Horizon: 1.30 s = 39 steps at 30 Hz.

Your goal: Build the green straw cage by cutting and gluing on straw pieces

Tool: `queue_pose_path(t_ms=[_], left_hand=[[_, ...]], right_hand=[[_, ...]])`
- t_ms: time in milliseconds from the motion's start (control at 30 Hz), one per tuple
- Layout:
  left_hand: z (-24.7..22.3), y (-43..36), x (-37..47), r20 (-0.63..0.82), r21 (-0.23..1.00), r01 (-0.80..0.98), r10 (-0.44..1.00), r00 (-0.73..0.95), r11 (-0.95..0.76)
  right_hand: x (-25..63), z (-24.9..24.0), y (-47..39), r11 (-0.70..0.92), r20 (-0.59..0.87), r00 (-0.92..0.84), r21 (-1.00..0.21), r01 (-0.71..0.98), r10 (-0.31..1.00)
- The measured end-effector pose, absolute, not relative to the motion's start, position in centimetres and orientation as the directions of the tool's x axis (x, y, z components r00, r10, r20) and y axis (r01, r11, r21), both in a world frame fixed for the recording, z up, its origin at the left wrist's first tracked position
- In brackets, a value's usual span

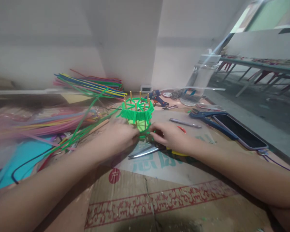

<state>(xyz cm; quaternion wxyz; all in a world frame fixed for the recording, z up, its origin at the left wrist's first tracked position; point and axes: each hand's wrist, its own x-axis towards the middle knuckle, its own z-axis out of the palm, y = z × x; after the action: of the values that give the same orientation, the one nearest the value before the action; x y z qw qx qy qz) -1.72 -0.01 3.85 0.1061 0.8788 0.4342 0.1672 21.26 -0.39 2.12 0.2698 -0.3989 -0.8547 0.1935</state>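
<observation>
A small round structure of green pipe cleaners (137,115) stands upright in front of me, with several thin wooden sticks rising through its fringed upper ring. Its lower ring lies between my hands. My left hand (127,132) is closed at the left of that base, fingers curled and partly hidden. On the other side, my right hand (168,133) pinches the base's right edge with thumb and forefinger. Scissors (145,151) with silver blades lie just below, their handles partly covered by my right hand. Motion blurs some finger detail.
Colourful pipe cleaners (94,84) are piled at the back left, and plastic-wrapped ones (38,124) lie nearer. Behind stand a blue glue gun (160,99) and a clear bottle (198,82). At right are a pen (185,123) and a phone (240,131) near the table edge.
</observation>
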Motion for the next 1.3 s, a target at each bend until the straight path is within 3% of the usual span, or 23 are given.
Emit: queue_pose_path(t_ms=[67,133,267,333,433,867,1067,1200,1300], left_hand=[[4.2,0.4,-1.5,0.175,0.338,0.727,0.799,0.575,-0.597],[4.5,0.4,-1.2,0.118,0.467,0.7,0.823,0.556,-0.54],[4.1,-0.3,0.1,-0.025,0.853,0.47,0.883,0.469,-0.225],[3.5,-0.6,0.7,-0.059,0.934,0.339,0.891,0.451,-0.11],[2.7,-0.9,1.2,-0.049,0.953,0.291,0.905,0.423,-0.084],[2.8,-1.0,1.1,0.086,0.854,0.43,0.896,0.435,-0.291],[3.6,-0.4,-0.1,-0.062,0.555,0.714,0.835,0.547,-0.427],[5.8,-1.3,-1.2,0.013,0.353,0.767,0.823,0.568,-0.535],[8.1,-2.4,-1.9,0.101,0.283,0.746,0.792,0.602,-0.603]], right_hand=[[21.1,2.6,-0.8,0.406,0.232,-0.428,-0.833,0.377,0.874],[20.8,2.9,-1.1,0.208,0.135,-0.388,-0.966,0.154,0.912],[20.4,2.5,-1.2,-0.003,0.014,-0.307,-0.999,-0.054,0.952],[20.3,2.0,-1.2,-0.079,-0.045,-0.301,-0.992,-0.1,0.952],[20.2,1.6,-1.3,-0.121,-0.069,-0.333,-0.983,-0.138,0.94],[19.8,1.8,-1.5,-0.166,-0.127,-0.295,-0.98,-0.111,0.947],[20.4,2.3,-1.0,-0.073,-0.079,-0.272,-0.997,0.032,0.959],[20.7,3.1,-1.2,0.005,0.009,-0.257,-1.0,-0.019,0.966],[21.2,3.9,-1.1,0.085,0.097,-0.21,-0.994,-0.066,0.973]])
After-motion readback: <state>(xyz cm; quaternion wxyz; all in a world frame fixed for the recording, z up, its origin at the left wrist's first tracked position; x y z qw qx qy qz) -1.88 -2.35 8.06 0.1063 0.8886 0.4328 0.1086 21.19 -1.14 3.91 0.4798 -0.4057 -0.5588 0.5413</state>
